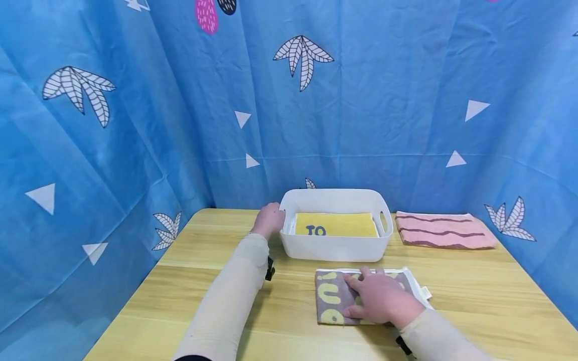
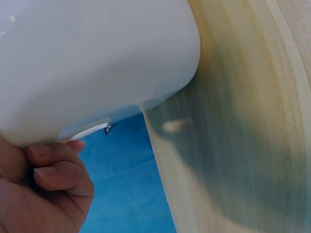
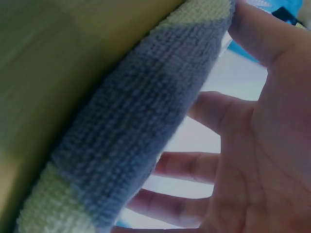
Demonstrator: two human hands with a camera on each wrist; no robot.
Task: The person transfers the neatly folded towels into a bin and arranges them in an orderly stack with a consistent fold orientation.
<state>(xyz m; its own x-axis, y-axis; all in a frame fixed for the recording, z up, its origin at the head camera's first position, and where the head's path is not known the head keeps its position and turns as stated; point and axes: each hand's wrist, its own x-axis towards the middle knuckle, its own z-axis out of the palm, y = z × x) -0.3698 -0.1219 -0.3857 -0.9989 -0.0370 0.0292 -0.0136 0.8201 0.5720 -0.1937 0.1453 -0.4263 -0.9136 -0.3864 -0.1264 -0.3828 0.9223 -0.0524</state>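
In the head view, the left hand holds the left end of the white basket; the right hand rests, fingers spread, on the folded towel in front. In the left wrist view, fingers curl at the basket's handle. In the right wrist view, extended fingers meet the towel.

You have room on the table at lower middle, between your left sleeve and the grey towel, and more at the right, past that towel. The white bin blocks the middle, but a hand can go in over its top. Your left hand fills its left side. The blue curtain stops you behind; how close is hard to tell.
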